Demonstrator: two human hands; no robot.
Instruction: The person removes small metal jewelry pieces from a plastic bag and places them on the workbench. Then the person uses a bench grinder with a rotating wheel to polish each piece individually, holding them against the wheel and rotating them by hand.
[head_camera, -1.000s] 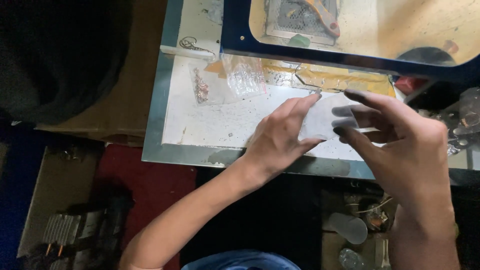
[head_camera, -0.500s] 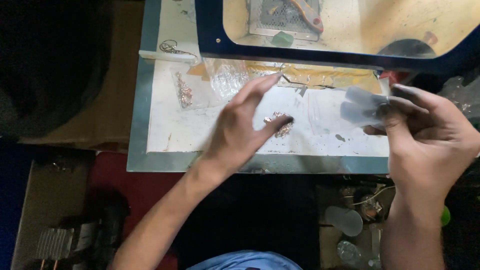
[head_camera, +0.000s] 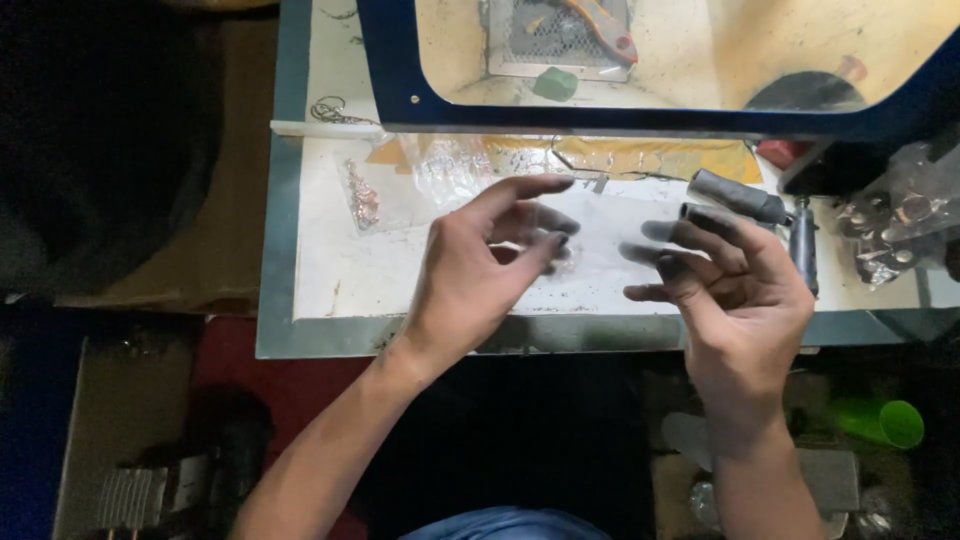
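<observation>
My left hand (head_camera: 480, 275) and my right hand (head_camera: 735, 295) hover over a white work sheet (head_camera: 340, 270) on a metal-edged bench. Stretched between them is a small clear plastic pouch (head_camera: 605, 235). The thumb and fingers of my left hand pinch its left edge, where a small metallic piece (head_camera: 566, 262) shows. The darkened fingertips of my right hand grip its right edge and are blurred.
A grey cylindrical tool (head_camera: 735, 195) and a second handpiece (head_camera: 803, 245) lie just beyond my right hand. A chain piece (head_camera: 362, 200) and crumpled clear bags (head_camera: 450, 165) lie at the left. Behind them is a blue-framed box (head_camera: 400, 100). A bag of metal parts (head_camera: 900, 225) sits at the right.
The left hand has lifted off the sheet and come to the pouch in the right hand. The right hand moved left towards it, so both now meet at the middle.
</observation>
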